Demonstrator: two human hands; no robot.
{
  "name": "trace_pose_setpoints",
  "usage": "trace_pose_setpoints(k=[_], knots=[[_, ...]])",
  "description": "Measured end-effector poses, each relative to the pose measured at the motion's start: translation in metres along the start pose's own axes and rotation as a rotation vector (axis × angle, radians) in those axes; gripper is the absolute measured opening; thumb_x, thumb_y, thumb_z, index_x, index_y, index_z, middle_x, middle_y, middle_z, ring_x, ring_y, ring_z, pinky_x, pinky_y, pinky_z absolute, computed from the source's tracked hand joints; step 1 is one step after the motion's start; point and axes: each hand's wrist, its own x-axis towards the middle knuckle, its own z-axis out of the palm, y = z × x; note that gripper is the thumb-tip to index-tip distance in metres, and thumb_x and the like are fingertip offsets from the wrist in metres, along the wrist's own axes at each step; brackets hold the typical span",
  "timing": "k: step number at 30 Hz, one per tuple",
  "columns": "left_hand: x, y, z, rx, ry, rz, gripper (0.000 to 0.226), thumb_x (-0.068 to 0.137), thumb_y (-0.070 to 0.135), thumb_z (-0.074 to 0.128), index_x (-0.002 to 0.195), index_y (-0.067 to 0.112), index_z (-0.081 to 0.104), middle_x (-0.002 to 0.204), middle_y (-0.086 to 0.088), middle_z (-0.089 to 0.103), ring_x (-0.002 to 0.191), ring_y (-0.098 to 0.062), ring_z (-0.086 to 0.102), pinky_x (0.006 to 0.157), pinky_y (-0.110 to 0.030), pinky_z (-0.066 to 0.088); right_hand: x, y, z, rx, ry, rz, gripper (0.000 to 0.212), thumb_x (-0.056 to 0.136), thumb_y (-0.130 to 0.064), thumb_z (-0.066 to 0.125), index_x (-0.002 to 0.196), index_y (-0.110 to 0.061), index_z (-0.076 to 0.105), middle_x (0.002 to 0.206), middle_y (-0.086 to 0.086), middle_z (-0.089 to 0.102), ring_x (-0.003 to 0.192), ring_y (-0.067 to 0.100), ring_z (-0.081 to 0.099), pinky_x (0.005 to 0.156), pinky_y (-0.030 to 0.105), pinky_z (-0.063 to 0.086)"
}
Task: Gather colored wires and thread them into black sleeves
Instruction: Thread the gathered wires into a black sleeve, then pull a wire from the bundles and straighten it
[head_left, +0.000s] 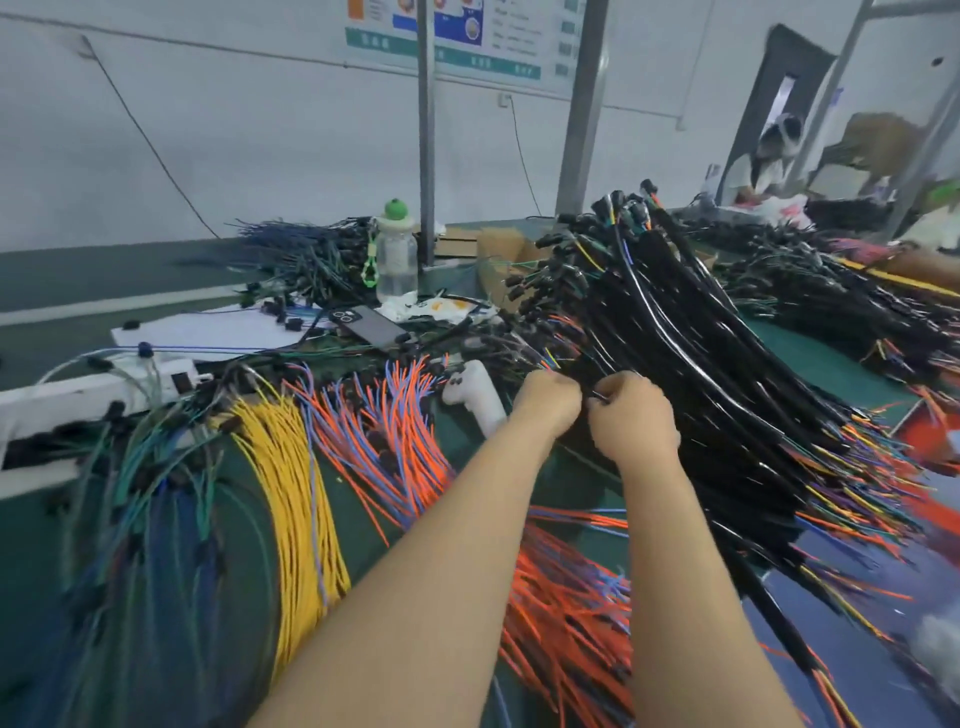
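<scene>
At the far left of the green bench (358, 525) lies a white power strip (78, 395) with pale cables plugged in. In front of it a heap of blue and green wires (156, 493) spreads toward the near edge. Just to its right, a thick hank of yellow wires (296, 493) curves down the bench. Beside that, orange and purple wires (395, 441) fan out, their tips pointing away from the person. Farther back stand a clear water bottle (396, 254) with a green cap and a dark phone (369, 325) lying flat, with another dark wire heap (306, 254) to their left. A white plastic tool (475, 395) rests just left of the hands.

Both bare forearms reach forward from the lower edge over more orange wires (566, 623). The left hand (548, 402) is knuckles-up with its fingers curled under; what they hold, if anything, cannot be told. It almost touches the right hand (631, 421), whose thumb and forefinger pinch a thin black strand (598, 397) at the foot of the pile.

To the right rises a tall pile of black sleeved bundles (727, 364), with black connectors at the top and coloured wire ends spilling from the lower right. More such bundles lie farther right, and a second person (769, 161) sits at the far end.
</scene>
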Motion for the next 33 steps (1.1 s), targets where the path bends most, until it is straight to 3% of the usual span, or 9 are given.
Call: trace_pose_setpoints(k=[3, 8, 12, 15, 19, 24, 27, 29, 33], knots=[[-0.017, 0.015, -0.036, -0.165, 0.117, 0.098, 0.027, 0.086, 0.003, 0.050, 0.062, 0.014, 0.053, 0.060, -0.005, 0.054, 0.053, -0.016, 0.048, 0.049, -0.021, 0.041, -0.023, -0.044, -0.011, 0.094, -0.079, -0.162, 0.023, 0.093, -0.021, 0.054, 0.113, -0.016, 0.064, 0.115, 0.012, 0.065, 0.107, 0.031, 0.058, 0.079, 0.029, 0.041], [-0.072, 0.029, -0.119, -0.179, 0.331, 0.262, 0.023, 0.082, 0.010, 0.056, 0.061, 0.016, 0.060, 0.050, 0.000, 0.051, 0.045, -0.013, 0.042, 0.048, -0.024, 0.030, -0.078, -0.117, 0.004, 0.095, -0.257, -0.413, 0.029, 0.092, -0.023, 0.046, 0.111, -0.013, 0.066, 0.108, 0.016, 0.068, 0.100, 0.035, 0.061, 0.082, 0.036, 0.050], [-0.120, 0.014, -0.199, -0.283, 0.555, 0.321, 0.013, 0.088, 0.011, 0.054, 0.079, 0.015, 0.061, 0.068, -0.001, 0.055, 0.058, -0.013, 0.048, 0.050, -0.023, 0.034, -0.136, -0.165, 0.049, 0.168, -0.376, -0.565, 0.023, 0.094, -0.020, 0.049, 0.102, -0.009, 0.067, 0.105, 0.017, 0.068, 0.103, 0.034, 0.060, 0.075, 0.032, 0.043], [-0.157, -0.010, -0.263, -0.269, 0.768, 0.318, 0.021, 0.093, 0.009, 0.050, 0.074, 0.015, 0.056, 0.070, -0.002, 0.053, 0.067, -0.017, 0.049, 0.057, -0.025, 0.037, -0.192, -0.197, 0.096, 0.215, -0.589, -0.645, 0.021, 0.090, -0.016, 0.053, 0.103, -0.007, 0.067, 0.108, 0.017, 0.068, 0.106, 0.033, 0.060, 0.082, 0.033, 0.046], [-0.208, -0.047, -0.339, -0.198, 1.031, 0.282, 0.016, 0.094, 0.008, 0.046, 0.102, 0.009, 0.060, 0.089, -0.006, 0.059, 0.081, -0.019, 0.053, 0.065, -0.021, 0.043, -0.266, -0.236, 0.148, 0.266, -0.798, -0.725, 0.021, 0.088, -0.010, 0.054, 0.106, -0.008, 0.066, 0.108, 0.017, 0.069, 0.106, 0.032, 0.061, 0.085, 0.033, 0.046], [-0.263, -0.070, -0.407, -0.051, 1.327, 0.220, 0.028, 0.089, 0.002, 0.040, 0.109, 0.006, 0.060, 0.112, -0.021, 0.062, 0.104, -0.036, 0.059, 0.093, -0.044, 0.047, -0.340, -0.276, 0.196, 0.164, -0.861, -0.843, 0.028, 0.089, -0.022, 0.050, 0.114, -0.017, 0.061, 0.117, 0.011, 0.065, 0.113, 0.034, 0.055, 0.093, 0.040, 0.042], [-0.280, -0.076, -0.433, -0.039, 1.359, 0.108, 0.023, 0.088, 0.004, 0.039, 0.089, -0.003, 0.061, 0.086, -0.027, 0.059, 0.081, -0.038, 0.058, 0.072, -0.040, 0.049, -0.364, -0.290, 0.218, -0.098, -0.767, -0.899, 0.043, 0.089, -0.039, 0.051, 0.122, -0.010, 0.050, 0.128, 0.015, 0.055, 0.124, 0.035, 0.045, 0.102, 0.047, 0.029], [-0.284, -0.074, -0.442, -0.028, 1.291, 0.007, 0.029, 0.092, 0.011, 0.039, 0.070, 0.004, 0.055, 0.070, -0.014, 0.054, 0.066, -0.027, 0.051, 0.056, -0.030, 0.039, -0.372, -0.297, 0.226, -0.187, -0.723, -0.905, 0.053, 0.089, -0.042, 0.053, 0.127, -0.006, 0.046, 0.132, 0.017, 0.051, 0.126, 0.036, 0.042, 0.104, 0.048, 0.026], [-0.279, -0.080, -0.455, 0.168, 1.148, -0.113, 0.043, 0.099, 0.028, 0.034, 0.107, -0.005, 0.061, 0.114, -0.022, 0.063, 0.108, -0.033, 0.057, 0.093, -0.036, 0.043, -0.362, -0.305, 0.236, -0.124, -0.727, -0.785, 0.038, 0.091, -0.030, 0.053, 0.120, -0.007, 0.049, 0.122, 0.013, 0.060, 0.116, 0.032, 0.054, 0.099, 0.044, 0.031]])
